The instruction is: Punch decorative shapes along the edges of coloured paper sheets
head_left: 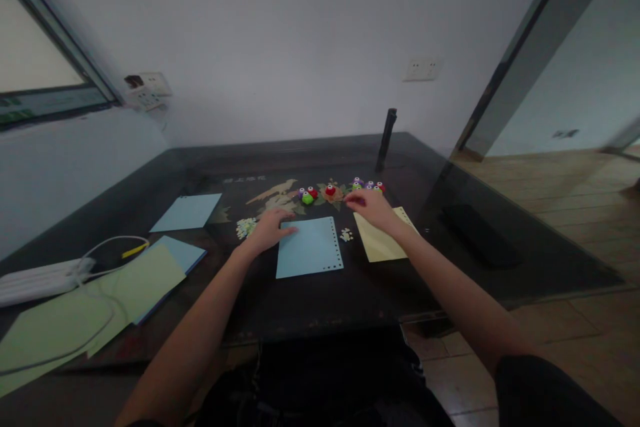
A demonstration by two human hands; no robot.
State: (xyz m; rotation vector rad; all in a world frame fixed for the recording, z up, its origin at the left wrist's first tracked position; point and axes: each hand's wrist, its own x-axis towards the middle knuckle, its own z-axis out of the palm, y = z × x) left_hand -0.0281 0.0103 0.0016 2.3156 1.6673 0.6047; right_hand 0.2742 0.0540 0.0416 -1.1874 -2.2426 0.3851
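My left hand is at the upper left corner of a light blue sheet with punched holes, its thumb stretched over the paper and its fingers apart. My right hand hovers above the top of a pale yellow punched sheet, its fingertips pinched together; whatever may be between them is too small to make out. Just beyond it sits a group of small purple, green and red toys with eye-like tops. A single red one and another small cluster stand further left.
Small pale pieces lie between the two sheets, and a bigger pile is beside my left hand. A black upright stick rises at the back. Left are more paper, a white power strip and cable; a dark flat object lies right.
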